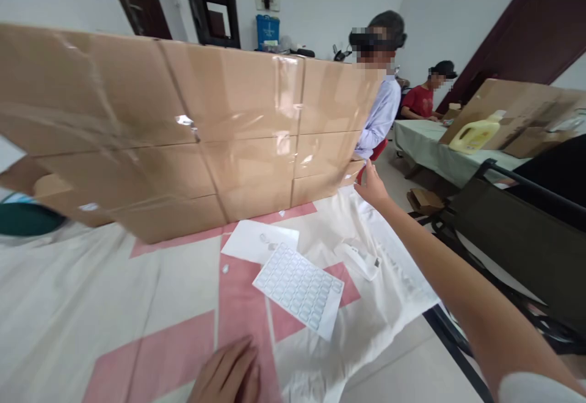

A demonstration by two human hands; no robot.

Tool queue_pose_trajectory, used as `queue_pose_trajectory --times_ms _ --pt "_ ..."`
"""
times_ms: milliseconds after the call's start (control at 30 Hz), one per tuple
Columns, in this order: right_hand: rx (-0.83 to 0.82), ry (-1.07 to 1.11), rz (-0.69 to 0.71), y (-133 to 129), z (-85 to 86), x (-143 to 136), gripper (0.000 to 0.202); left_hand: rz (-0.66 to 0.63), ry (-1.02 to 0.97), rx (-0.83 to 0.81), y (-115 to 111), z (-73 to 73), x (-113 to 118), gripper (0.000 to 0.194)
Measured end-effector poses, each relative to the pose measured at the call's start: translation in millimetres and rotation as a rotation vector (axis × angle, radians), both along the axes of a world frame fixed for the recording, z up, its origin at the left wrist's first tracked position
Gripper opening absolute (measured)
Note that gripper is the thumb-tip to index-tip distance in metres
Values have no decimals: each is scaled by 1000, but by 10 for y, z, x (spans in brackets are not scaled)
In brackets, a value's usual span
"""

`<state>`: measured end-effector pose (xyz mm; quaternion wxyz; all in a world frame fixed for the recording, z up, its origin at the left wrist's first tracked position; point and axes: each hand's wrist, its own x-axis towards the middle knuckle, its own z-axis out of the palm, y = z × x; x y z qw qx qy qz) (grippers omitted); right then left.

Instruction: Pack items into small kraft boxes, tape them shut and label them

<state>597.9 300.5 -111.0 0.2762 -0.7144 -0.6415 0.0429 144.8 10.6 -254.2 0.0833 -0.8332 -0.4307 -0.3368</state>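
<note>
My right hand point(373, 188) is stretched out to the far right corner of the table, at the end of the cardboard wall. Its fingers are apart beside a small cardboard box point(351, 172); whether they touch it I cannot tell. My left hand point(226, 373) rests on the red and white cloth point(183, 305) at the near edge, fingers loosely bent and nothing visible in them. Between the hands lies a white sheet with rows of pale rounded pieces point(300, 287). It overlaps a plain white paper point(256, 241). A white item with a small dark tip point(362, 259) lies to its right.
A tall taped cardboard wall point(247, 128) stands across the table's back. Behind it is a person in a light shirt point(382, 110); another in red point(419, 101) sits at a farther table with a yellow jug point(476, 134). A dark folding chair point(526, 238) stands at right.
</note>
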Motion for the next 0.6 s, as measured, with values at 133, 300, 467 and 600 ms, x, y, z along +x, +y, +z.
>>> queue_pose_trajectory --times_ms 133,300,467,600 --pt "24 -49 160 -677 -285 -643 78 105 -317 -194 -163 317 -233 14" --pt "-17 -61 579 -1082 -441 -2073 60 483 -605 -320 156 521 -1571 18" --pt "22 -118 1081 -987 -125 -4248 60 825 -675 -273 1171 722 -3076 68" --pt "80 -147 1097 -408 201 -6014 74 948 -729 -282 2216 866 -3768 101"
